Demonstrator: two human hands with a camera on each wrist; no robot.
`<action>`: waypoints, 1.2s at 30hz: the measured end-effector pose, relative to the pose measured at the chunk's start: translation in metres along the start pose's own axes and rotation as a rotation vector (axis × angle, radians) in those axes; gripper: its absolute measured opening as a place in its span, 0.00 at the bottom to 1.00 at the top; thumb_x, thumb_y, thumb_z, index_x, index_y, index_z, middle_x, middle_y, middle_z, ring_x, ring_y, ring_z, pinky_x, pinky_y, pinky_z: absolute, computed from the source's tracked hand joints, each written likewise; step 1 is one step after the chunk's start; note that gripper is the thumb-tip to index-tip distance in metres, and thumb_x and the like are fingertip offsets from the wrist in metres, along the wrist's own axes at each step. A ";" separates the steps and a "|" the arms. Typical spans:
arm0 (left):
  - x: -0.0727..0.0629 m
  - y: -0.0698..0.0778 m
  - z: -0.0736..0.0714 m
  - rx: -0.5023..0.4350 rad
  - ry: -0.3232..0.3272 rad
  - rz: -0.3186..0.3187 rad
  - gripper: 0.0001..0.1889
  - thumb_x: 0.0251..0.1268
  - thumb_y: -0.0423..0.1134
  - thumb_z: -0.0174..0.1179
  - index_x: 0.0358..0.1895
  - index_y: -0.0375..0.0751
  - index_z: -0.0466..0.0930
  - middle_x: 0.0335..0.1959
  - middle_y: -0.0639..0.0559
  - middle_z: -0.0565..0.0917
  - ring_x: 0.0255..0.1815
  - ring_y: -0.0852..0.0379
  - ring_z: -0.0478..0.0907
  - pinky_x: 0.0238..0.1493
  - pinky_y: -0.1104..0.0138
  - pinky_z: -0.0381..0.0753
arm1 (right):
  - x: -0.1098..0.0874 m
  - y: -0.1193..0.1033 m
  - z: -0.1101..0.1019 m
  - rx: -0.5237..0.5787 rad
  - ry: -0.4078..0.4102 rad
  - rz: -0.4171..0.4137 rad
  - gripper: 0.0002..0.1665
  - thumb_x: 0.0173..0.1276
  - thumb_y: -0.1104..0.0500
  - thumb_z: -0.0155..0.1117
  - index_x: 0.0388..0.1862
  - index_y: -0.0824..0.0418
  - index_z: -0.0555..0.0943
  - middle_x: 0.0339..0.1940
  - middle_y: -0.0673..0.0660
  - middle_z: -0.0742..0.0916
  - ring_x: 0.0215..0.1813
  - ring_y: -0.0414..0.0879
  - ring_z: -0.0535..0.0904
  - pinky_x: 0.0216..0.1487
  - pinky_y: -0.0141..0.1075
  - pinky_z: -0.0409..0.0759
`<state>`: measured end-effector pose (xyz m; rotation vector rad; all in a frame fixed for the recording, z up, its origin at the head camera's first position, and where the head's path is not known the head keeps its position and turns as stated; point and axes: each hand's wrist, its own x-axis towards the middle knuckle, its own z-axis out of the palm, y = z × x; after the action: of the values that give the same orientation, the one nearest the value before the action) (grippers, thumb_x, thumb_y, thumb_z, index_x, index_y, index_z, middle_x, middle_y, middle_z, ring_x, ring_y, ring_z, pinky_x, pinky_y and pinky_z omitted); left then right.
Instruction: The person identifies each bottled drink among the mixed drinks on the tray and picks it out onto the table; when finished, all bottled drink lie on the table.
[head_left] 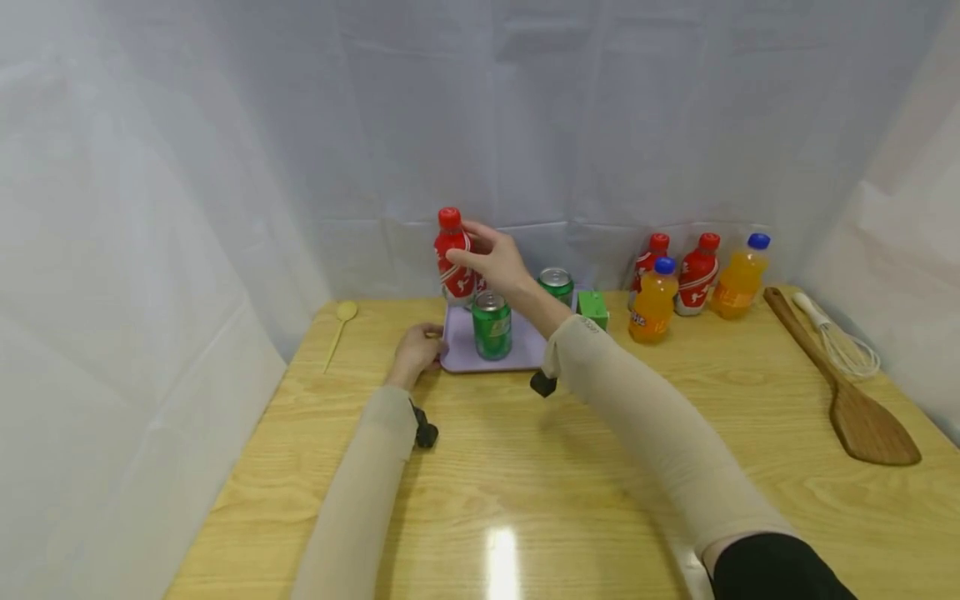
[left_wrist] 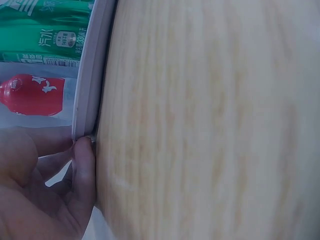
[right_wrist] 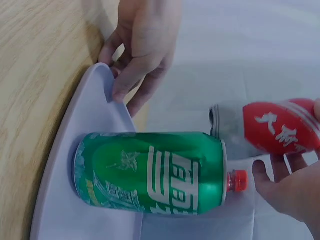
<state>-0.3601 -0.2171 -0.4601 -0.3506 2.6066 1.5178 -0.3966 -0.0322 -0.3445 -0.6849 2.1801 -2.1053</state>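
My right hand [head_left: 501, 262] grips a red-labelled bottle [head_left: 452, 258] with a red cap, held upright over the back left of the lilac tray [head_left: 461, 361]. In the right wrist view the bottle's base [right_wrist: 216, 121] is off the tray. My left hand [head_left: 417, 353] pinches the tray's front left corner between thumb and fingers; the left wrist view shows the rim [left_wrist: 86, 107] between them. A green soda can [head_left: 492, 327] stands on the tray at the front. Behind it, mostly hidden, is another red-capped bottle [right_wrist: 240, 180]. A second green can [head_left: 556, 283] stands farther right, partly behind my right arm.
A green carton [head_left: 592, 308] stands at the tray's right side. Farther right are two orange drink bottles [head_left: 653, 308] and two red bottles [head_left: 697, 277]. A wooden spatula [head_left: 870, 421] and a whisk [head_left: 843, 346] lie at the right, a yellow spoon [head_left: 341, 327] at the left.
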 end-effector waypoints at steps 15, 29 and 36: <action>0.001 -0.002 -0.001 -0.002 0.001 0.027 0.25 0.72 0.31 0.58 0.71 0.36 0.77 0.62 0.35 0.83 0.47 0.53 0.83 0.38 0.71 0.84 | -0.012 -0.013 -0.029 0.123 -0.117 -0.033 0.32 0.78 0.62 0.63 0.79 0.56 0.70 0.75 0.63 0.80 0.69 0.51 0.78 0.74 0.51 0.76; 0.002 -0.002 -0.001 -0.010 -0.001 0.036 0.23 0.72 0.30 0.59 0.69 0.35 0.78 0.60 0.34 0.85 0.44 0.55 0.83 0.34 0.72 0.83 | -0.032 -0.019 -0.062 0.307 -0.294 -0.036 0.25 0.77 0.61 0.66 0.70 0.56 0.78 0.63 0.54 0.85 0.65 0.49 0.80 0.66 0.40 0.82; 0.004 -0.003 -0.001 0.002 -0.004 0.044 0.23 0.73 0.31 0.59 0.69 0.34 0.78 0.60 0.33 0.85 0.41 0.57 0.82 0.34 0.72 0.84 | -0.040 -0.021 -0.075 0.282 -0.417 -0.053 0.34 0.70 0.51 0.73 0.72 0.57 0.74 0.65 0.52 0.83 0.67 0.47 0.79 0.68 0.37 0.82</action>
<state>-0.3635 -0.2197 -0.4633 -0.2919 2.6297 1.5277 -0.3786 0.0527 -0.3290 -1.0454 1.6307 -2.0092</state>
